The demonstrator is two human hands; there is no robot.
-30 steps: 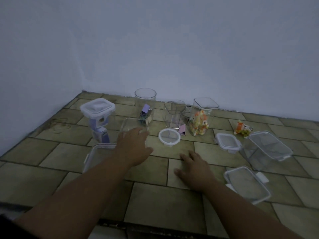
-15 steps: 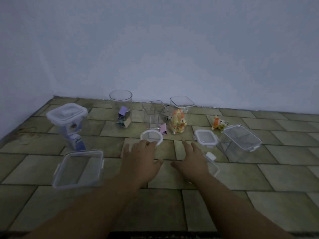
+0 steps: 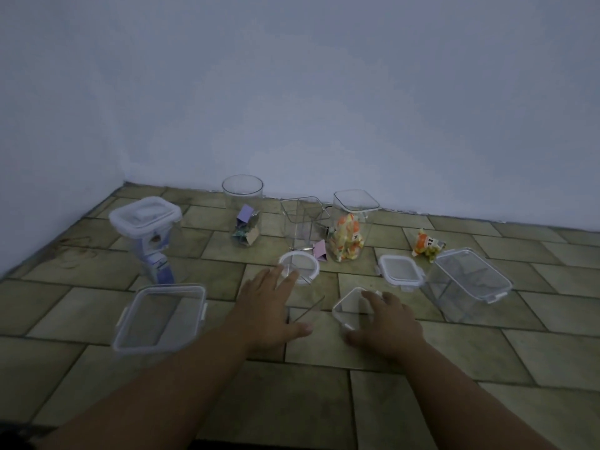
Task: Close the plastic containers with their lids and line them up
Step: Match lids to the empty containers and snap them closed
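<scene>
Both bare forearms reached forward, side by side. The left hand (image 3: 271,308) was palm-down with fingers spread and thumb out. The right hand (image 3: 388,323) was palm-down, fingers loosely curled.

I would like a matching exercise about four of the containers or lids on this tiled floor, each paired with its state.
Things:
1. tall round clear jar
2. tall square clear jar with purple items
3. round white-rimmed lid
4. wide rectangular clear box on the right

States:
A. lid already on, upright
B. open, no lid
C. lying flat at the left hand's fingertips
D. tilted, lid on

Pairs: 1-B, 2-A, 3-C, 4-D
</scene>
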